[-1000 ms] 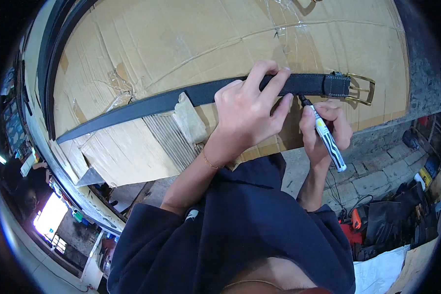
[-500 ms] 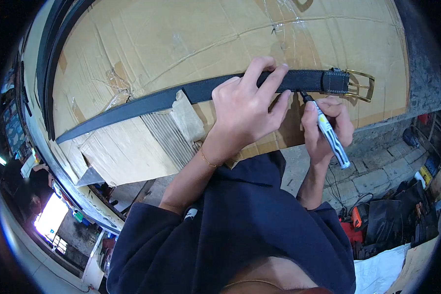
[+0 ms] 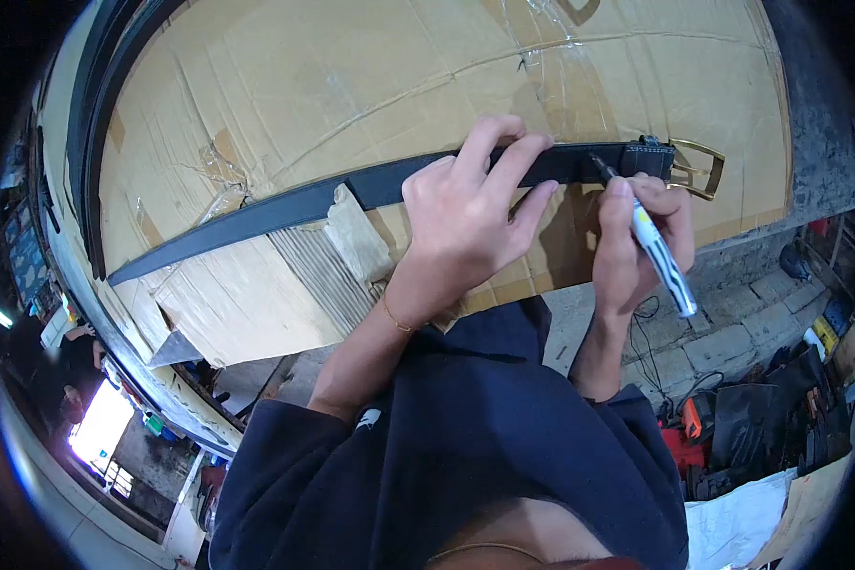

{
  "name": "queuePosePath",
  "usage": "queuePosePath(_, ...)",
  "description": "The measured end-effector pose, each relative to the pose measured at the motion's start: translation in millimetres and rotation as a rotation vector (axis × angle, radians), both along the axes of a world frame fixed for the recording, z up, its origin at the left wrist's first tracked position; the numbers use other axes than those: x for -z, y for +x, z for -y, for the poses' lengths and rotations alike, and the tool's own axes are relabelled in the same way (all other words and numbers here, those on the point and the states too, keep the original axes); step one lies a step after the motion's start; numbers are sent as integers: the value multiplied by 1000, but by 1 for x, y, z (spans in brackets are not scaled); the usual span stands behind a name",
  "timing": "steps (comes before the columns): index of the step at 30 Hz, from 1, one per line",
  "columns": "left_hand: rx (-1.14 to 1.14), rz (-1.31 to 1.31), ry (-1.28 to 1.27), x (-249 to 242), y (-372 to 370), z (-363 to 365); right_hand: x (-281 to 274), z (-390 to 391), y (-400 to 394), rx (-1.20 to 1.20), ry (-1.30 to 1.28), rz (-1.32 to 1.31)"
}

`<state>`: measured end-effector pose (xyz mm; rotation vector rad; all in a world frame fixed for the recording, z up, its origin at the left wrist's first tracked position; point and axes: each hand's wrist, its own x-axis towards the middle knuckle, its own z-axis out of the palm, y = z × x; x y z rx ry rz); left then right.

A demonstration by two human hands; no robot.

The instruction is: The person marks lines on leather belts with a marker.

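The right hand (image 3: 627,237) pinches a marker (image 3: 663,249), tip at the black belt (image 3: 389,188); the left hand (image 3: 467,204) spreads bent fingers across the belt, laid over creased, taped cardboard (image 3: 399,43), gold buckle (image 3: 718,173) rightward. Paving (image 3: 722,356) shows at right; dark straps (image 3: 84,152) curve along the far left.

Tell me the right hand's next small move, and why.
Probably lower the white, dark-striped marker onto the flat, dark belt: the right hand points its black tip over the belt near the gold metal buckle, contact unclear, and the left hand lies across the belt, seemingly steadying it.
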<state>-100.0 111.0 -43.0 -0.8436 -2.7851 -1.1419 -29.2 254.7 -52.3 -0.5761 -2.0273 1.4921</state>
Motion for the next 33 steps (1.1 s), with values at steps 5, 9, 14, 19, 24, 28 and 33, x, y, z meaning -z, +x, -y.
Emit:
queuePosePath(5,7,29,-6,-5,-1,1,-1,2,-4,-3,14,14)
queuePosePath(9,2,29,12,-3,-1,1,-2,3,-7,-42,141,33)
queuePosePath(14,12,26,6,-4,-1,1,1,4,-7,-18,131,-27)
queuePosePath(19,12,20,1,-3,0,1,0,3,-8,-48,95,-41)
queuePosePath(24,14,12,-31,-4,0,1,0,4,-9,-51,199,-9)
queuePosePath(28,-26,70,61,-13,-2,3,4,-5,2,32,29,-52)
queuePosePath(33,8,311,53,-32,-10,40,7,-7,6,17,-221,-319)
